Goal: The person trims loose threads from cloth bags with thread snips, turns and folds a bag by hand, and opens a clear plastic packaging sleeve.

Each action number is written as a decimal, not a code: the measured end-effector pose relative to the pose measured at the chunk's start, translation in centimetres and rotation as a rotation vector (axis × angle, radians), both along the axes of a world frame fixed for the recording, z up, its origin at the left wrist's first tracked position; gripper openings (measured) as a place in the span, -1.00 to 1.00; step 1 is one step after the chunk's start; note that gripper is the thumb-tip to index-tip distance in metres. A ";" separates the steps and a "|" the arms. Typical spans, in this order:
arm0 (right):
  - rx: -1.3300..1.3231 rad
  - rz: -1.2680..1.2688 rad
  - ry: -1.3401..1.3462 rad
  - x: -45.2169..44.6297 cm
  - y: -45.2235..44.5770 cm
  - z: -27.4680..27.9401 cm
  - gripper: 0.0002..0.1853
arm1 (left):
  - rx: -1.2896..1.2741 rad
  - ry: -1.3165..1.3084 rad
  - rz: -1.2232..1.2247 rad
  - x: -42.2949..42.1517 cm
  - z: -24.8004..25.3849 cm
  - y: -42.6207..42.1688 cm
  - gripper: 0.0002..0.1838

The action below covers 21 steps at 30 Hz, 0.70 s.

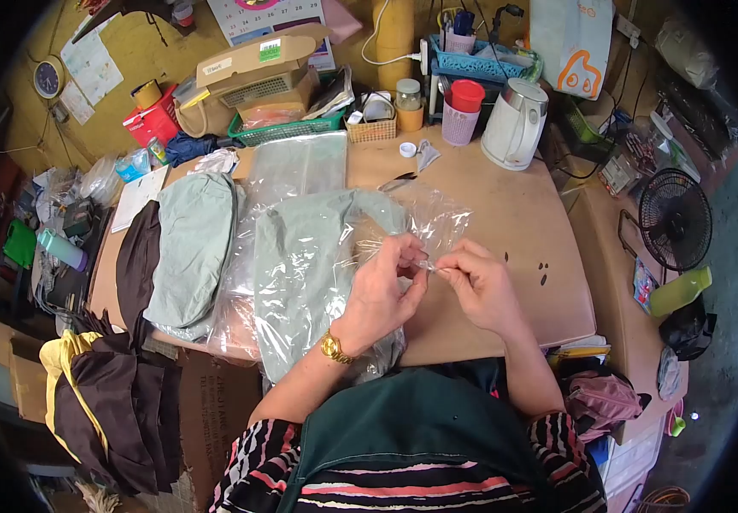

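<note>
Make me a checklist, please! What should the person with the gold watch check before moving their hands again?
1. Right hand pinching the bit of clear plastic: ok.
2. Left hand gripping it too: cannot tell; it is right there, but its hold is partly hidden.
3. Green cloth covered by the shiny clear bag: ok.
4. Bag fastened shut: cannot tell.
5. White kettle apart from both hands: ok, it stands farther back.

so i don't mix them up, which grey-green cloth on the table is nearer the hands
The middle grey-green cloth, under clear plastic beside the left hand; the other cloth lies farther left, beside dark brown fabric.
</note>
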State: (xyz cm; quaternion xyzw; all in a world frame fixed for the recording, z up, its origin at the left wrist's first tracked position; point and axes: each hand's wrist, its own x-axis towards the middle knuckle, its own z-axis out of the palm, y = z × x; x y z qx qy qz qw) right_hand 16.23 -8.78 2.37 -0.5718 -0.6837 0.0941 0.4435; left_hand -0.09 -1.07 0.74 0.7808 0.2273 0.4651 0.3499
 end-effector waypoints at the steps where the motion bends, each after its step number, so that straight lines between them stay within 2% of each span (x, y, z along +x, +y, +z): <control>1: -0.125 0.142 0.318 0.4 0.4 -1.0 -0.94 | -0.051 0.002 -0.062 -0.2 0.3 0.0 -0.69; 2: -0.252 0.285 0.637 0.8 0.7 -2.0 -0.93 | -0.104 0.005 -0.123 -0.4 0.5 0.0 -0.66; 3: -0.250 0.284 0.639 1.5 0.9 -3.0 -0.93 | -0.103 0.007 -0.124 -0.5 0.2 0.3 -0.66; 5: -0.574 0.670 1.428 2.8 1.0 -4.4 -0.89 | 0.143 0.022 -0.199 -0.3 -0.7 1.0 -0.66; 9: -0.581 0.512 1.411 1.9 0.8 -2.9 -0.86 | 0.216 -0.048 -0.307 -0.2 0.2 1.6 -0.68; 11: -0.564 0.462 1.348 1.7 1.0 -2.7 -0.85 | 0.311 -0.141 -0.213 0.4 -0.7 1.7 -0.71; 14: -0.479 0.365 1.259 1.6 1.0 -2.1 -0.84 | 0.294 -0.220 -0.168 0.7 -1.1 1.4 -0.78; 21: -0.194 0.120 1.018 1.3 1.7 -3.6 -0.83 | 0.318 -0.094 -0.022 0.7 -0.6 0.7 -0.86</control>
